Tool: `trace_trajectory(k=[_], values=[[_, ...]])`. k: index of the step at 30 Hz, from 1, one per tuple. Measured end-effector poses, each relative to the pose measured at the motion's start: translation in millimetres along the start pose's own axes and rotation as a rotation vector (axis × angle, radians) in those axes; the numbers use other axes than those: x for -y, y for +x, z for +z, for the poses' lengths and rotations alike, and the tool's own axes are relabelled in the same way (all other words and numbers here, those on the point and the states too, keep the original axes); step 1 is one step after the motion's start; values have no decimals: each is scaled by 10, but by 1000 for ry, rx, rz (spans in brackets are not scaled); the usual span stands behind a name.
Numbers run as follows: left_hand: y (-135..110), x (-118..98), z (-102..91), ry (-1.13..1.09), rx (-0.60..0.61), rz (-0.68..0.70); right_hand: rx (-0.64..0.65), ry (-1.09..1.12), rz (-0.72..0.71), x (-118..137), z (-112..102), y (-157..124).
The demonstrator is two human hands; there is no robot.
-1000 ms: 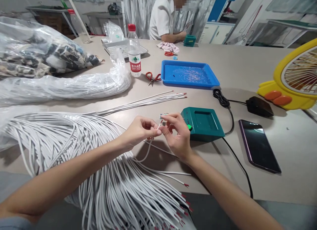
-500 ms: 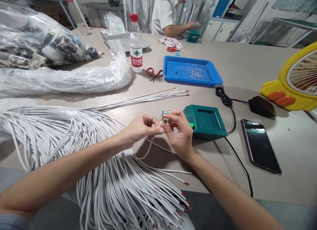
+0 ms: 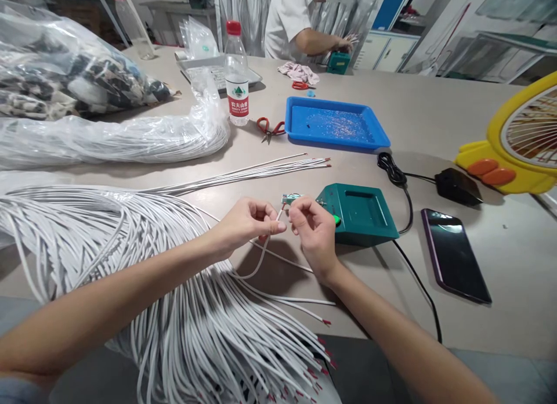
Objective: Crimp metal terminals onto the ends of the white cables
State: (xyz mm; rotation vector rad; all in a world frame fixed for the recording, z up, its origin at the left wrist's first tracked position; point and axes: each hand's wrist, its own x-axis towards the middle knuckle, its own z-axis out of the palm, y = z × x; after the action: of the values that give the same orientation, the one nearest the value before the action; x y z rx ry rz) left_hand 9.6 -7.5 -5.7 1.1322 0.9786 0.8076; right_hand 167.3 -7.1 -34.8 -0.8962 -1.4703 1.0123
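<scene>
My left hand [image 3: 247, 223] pinches the end of a white cable [image 3: 257, 263] that loops down to the table. My right hand [image 3: 314, 232] is closed on the same cable's tip, fingers curled right beside the left thumb. Both hands hover just left of a green box-shaped device [image 3: 359, 212], near its small metal front part [image 3: 290, 198]. A big bundle of white cables [image 3: 143, 288] with red ends spreads under my left forearm. A small set of straight cables [image 3: 256, 173] lies beyond my hands.
A blue tray [image 3: 336, 124], red scissors [image 3: 268, 127] and a water bottle [image 3: 237, 82] stand further back. A black phone [image 3: 455, 254], a black pedal [image 3: 455, 184] and a yellow fan [image 3: 517, 141] are to the right. Bagged cables [image 3: 113, 140] lie left. Another person [image 3: 300, 21] works at the far side.
My right hand's fingers have curled more tightly over the cable tip and shifted slightly up toward the green device. My left hand has kept its pinch. The person opposite has moved an arm.
</scene>
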Motion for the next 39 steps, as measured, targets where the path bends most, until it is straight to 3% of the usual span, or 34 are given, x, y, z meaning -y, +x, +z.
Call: trace_trajectory(k=[3,5,11,18,25,29,35,39], values=[[1,-7,6,12,-10,-7,18,165,145,1,9,10],[-4,-14,20,25,-13,-5,29,191,166,8,11,17],[-26,-24,53,70,-21,39,74,127,105,27,7,31],[-19,21,7,113,96,129,123,130,55,0,23,18],[-18,-24,35,149,-80,150,101,-52,31,-18,2,21],[-10,-26,28,57,-80,75,-4,-138,44,-30,4,-12],[-3,-2,9,93,-47,64,-6,-284,-187,33,6,-32],[-6,-3,7,105,-37,68,-4,-323,-248,15,-21,4]])
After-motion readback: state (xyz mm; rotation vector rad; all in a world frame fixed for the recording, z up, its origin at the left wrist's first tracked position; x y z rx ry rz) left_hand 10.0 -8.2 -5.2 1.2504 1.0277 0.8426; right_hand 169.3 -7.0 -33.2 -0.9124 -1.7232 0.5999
